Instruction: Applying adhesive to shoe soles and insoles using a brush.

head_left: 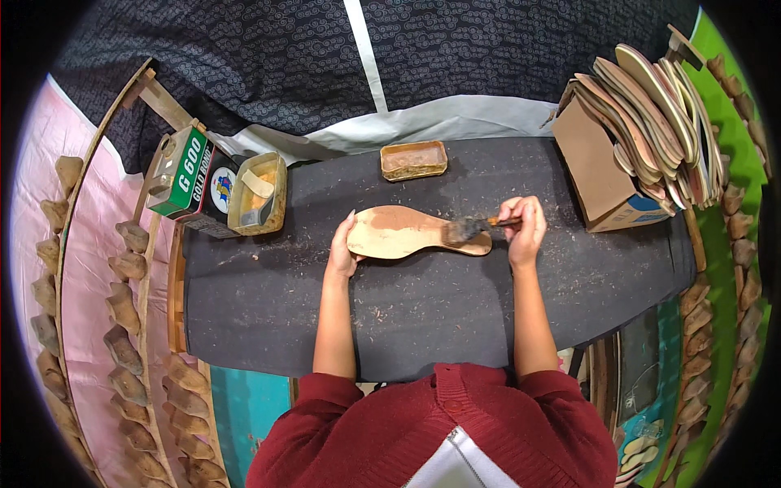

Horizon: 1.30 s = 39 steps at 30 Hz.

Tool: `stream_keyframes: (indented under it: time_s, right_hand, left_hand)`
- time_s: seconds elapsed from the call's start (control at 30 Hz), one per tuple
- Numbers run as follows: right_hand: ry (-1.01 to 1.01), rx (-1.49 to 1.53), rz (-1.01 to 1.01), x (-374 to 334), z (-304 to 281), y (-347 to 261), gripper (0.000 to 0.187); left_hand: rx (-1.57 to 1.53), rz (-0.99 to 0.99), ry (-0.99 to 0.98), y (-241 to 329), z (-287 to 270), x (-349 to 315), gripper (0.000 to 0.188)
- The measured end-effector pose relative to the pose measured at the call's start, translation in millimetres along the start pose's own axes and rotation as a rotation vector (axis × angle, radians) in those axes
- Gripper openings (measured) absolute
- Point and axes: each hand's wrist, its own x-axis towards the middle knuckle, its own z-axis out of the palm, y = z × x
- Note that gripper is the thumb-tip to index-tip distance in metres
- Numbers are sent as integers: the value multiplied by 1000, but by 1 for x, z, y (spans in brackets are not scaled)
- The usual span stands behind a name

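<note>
A tan shoe sole (399, 236) lies crosswise in front of me, its wide end to the left; a darker brown wet-looking patch covers part of its far side. My left hand (342, 246) grips that wide end by the edge. In my right hand (525, 228) is a brush (468, 230) with dark bristles, held by its handle. The bristles rest on the narrow part of the sole. Beyond the sole stands a shallow rectangular tub (414, 160) with brown contents.
At the left are a green and black metal can (191, 180) and a tub (277, 213) holding a flat tool. A cardboard box (598, 154) packed with soles (651, 114) stands at the right. Racks of shoe lasts (124, 305) flank the dark cloth-covered table (423, 317).
</note>
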Motion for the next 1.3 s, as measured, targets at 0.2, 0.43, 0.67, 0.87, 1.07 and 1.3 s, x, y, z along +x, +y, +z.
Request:
stream_keyframes:
  time_s: [0.2,0.43,0.67,0.87,1.07,1.3]
  right_hand:
    - [166,-147,-160,17,-44,-7,26]
    - [270,-89,-154,16,-28,-15,25]
    - [355,342,-25,17,-18,4,23]
    - [263,327,-74,17,8,23,24]
    - [-10,17,-179,45,63,46,21]
    - [-177,-383,-175,66,89,61,21]
  left_hand:
    - [-9,-7,6,0,5,-3,41]
    - [-48,24,71,-4,0,-3,39]
    - [-75,47,171,3,8,-11,38]
    - [-141,73,188,4,6,-13,40]
    - [-137,69,163,3,4,-13,39]
    - [-87,77,40,-3,-14,-12,38]
